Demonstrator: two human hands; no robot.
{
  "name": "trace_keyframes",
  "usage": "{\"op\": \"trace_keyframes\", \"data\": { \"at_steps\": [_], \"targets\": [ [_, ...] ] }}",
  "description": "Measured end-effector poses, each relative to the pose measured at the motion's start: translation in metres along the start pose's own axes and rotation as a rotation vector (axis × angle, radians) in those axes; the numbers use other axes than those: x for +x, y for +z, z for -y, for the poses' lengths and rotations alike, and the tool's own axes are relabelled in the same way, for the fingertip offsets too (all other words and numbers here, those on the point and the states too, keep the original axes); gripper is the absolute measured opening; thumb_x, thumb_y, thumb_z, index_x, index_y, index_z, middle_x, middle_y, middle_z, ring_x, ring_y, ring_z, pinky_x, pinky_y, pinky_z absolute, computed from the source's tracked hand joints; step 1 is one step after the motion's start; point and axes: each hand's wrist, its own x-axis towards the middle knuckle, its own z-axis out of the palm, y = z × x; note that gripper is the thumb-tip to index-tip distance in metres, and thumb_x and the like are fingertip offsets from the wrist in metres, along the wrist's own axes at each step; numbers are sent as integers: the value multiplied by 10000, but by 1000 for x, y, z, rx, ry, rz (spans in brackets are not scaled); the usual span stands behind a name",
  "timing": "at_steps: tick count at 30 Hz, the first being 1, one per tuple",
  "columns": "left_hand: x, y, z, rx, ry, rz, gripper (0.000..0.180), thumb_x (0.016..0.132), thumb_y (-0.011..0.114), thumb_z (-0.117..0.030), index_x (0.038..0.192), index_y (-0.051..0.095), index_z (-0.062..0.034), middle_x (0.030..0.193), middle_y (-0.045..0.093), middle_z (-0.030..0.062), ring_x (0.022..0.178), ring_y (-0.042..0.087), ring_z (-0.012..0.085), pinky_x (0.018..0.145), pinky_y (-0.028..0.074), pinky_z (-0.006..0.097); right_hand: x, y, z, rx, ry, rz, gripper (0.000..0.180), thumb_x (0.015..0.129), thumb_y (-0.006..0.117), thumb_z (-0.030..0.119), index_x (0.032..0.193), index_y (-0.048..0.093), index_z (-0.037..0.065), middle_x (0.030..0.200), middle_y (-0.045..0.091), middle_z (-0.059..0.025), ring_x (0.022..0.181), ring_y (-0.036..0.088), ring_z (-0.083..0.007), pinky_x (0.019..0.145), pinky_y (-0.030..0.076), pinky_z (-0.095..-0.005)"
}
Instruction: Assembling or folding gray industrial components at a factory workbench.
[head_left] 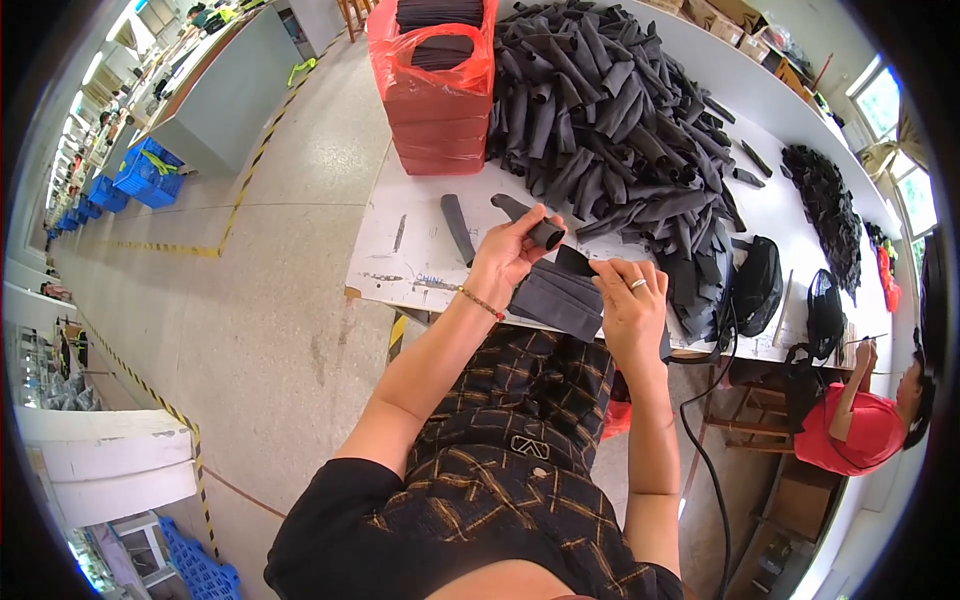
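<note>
My left hand (pixel 508 252) is closed round a dark grey fabric tube (pixel 546 235), whose open end faces right. Just right of it, my right hand (pixel 632 298) is closed in a pinch, with a ring on one finger. A black piece of fabric (pixel 573 262) reaches its fingertips and seems to be held there. Below both hands, flat grey fabric pieces (pixel 560 298) lie stacked at the table's front edge. Another grey fabric tube (pixel 457 228) rests on the table left of my left hand.
A large heap of grey fabric tubes (pixel 600 110) covers the back of the white table (pixel 385 240). Beside it stands a red plastic bag (pixel 435 110) of stacked dark pieces. A black cable (pixel 695 420) hangs at right, near a seated person in red (pixel 850 425).
</note>
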Motion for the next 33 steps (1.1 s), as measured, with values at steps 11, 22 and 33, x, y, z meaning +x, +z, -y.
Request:
{"op": "trace_keyframes", "data": {
  "at_steps": [11, 22, 33],
  "targets": [
    [-6, 3, 2, 88, -33, 44, 269, 890, 674, -210, 1008, 596, 20, 928, 693, 131, 809, 691, 199, 691, 584, 274, 12, -1, -1, -53, -68, 36, 239, 726, 686, 47, 963, 677, 79, 908, 615, -11, 858, 567, -207, 780, 411, -347],
    [-5, 2, -1, -20, -67, 40, 268, 890, 674, -189, 997, 589, 42, 921, 688, 157, 815, 693, 243, 697, 598, 309, 14, -4, 1, -48, -72, 64, 235, 731, 680, 55, 964, 681, 82, 911, 622, -10, 859, 569, -206, 795, 410, -347],
    [-3, -1, 0, 1, -112, 64, 220, 878, 687, -187, 966, 596, -6, 928, 686, 145, 821, 695, 223, 680, 609, 284, 19, -7, 4, -54, -89, 82, 245, 735, 699, 36, 975, 673, 77, 895, 609, -19, 839, 557, -218, 779, 410, -350]
  ]
}}
